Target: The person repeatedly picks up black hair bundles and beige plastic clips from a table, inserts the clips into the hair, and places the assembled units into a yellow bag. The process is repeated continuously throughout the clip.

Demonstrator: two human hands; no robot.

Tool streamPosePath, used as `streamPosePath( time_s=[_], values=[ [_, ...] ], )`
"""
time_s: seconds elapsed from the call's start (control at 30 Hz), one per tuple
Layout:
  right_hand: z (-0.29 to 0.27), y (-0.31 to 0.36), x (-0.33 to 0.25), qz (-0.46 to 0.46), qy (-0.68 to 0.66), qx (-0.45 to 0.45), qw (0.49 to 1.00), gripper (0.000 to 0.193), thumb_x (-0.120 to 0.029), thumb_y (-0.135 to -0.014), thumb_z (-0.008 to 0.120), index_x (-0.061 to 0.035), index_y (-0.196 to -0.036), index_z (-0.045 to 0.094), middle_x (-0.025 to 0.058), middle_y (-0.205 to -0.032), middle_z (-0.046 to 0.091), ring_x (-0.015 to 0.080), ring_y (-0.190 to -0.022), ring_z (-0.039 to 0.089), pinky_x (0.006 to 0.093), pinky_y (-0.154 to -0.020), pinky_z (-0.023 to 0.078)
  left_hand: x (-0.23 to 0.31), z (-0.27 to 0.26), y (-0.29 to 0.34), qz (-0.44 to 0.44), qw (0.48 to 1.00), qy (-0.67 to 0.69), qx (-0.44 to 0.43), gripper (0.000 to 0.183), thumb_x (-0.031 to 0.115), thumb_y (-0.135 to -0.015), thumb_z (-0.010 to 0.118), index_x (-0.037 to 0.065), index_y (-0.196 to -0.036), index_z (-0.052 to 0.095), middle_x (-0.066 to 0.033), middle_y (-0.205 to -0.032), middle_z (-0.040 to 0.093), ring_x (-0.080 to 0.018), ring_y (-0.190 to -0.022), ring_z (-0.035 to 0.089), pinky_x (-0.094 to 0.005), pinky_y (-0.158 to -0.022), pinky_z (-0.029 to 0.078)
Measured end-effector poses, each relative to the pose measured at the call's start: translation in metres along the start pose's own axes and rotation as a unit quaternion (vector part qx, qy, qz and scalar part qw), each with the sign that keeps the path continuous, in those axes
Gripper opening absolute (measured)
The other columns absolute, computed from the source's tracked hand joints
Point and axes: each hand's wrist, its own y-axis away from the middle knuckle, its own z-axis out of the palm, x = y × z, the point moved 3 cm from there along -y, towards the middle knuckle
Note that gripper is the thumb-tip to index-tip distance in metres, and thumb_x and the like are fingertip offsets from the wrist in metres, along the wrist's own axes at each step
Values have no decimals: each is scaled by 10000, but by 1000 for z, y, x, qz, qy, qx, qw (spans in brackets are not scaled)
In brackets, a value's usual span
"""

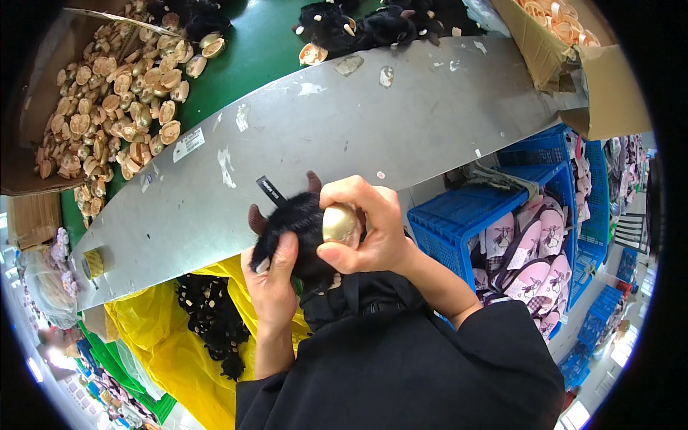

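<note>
A black plush toy [295, 218] with brown horns and a black tag [271, 190] is held in front of me, off the metal table edge. My left hand [272, 290] grips its lower left side, thumb pressed on the fur. Between the thumb and fingers of my right hand [380, 226] is a round gold plastic shell [340, 224], pressed against the toy's right side. The fur hides where shell and toy meet, so I cannot tell whether they are joined.
Many gold and peach shells [118, 93] spill from a cardboard box onto the green surface [251, 57]. More black plush toys [380, 29] lie beyond the metal edge [358, 115]. A yellow bag [154, 322] holds others. Blue crates [459, 208] contain pink slippers [534, 251].
</note>
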Motion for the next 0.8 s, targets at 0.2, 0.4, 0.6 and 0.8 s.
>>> streamPosePath(
  time_s=[0.2,0.4,0.6,0.8],
  values=[
    [8,6,-2,163,-239,17,957,337,-223,-834,798,-65,-1044,587,-57,-764,543,-19,-627,409,179,-549,299,-7,1,5,-104,989,76,-79,565,310,-935,725,-53,-1335,560,-154,-1193,701,-251,-1040,720,-392,-973,572],
    [9,4,0,191,-289,16,938,356,-252,-858,810,-65,-1073,596,-62,-775,541,-16,-641,413,173,-573,309,-22,2,11,-132,969,201,-57,680,413,-950,694,-42,-1411,489,-184,-1279,662,-299,-1135,693,-422,-992,578],
    [5,10,8,184,-288,12,940,374,-281,-861,821,-76,-1086,604,-59,-801,565,-19,-646,433,162,-579,325,-21,13,9,-138,964,223,-40,712,324,-891,803,-70,-1400,500,-186,-1254,665,-287,-1114,692,-411,-985,575],
    [3,2,6,186,-300,26,935,342,-253,-885,810,-70,-1080,597,-48,-811,579,-8,-693,486,166,-612,378,-28,7,14,-155,951,237,-125,744,185,-772,913,-56,-1366,536,-147,-1089,724,-240,-985,729,-359,-914,593]
  ],
)
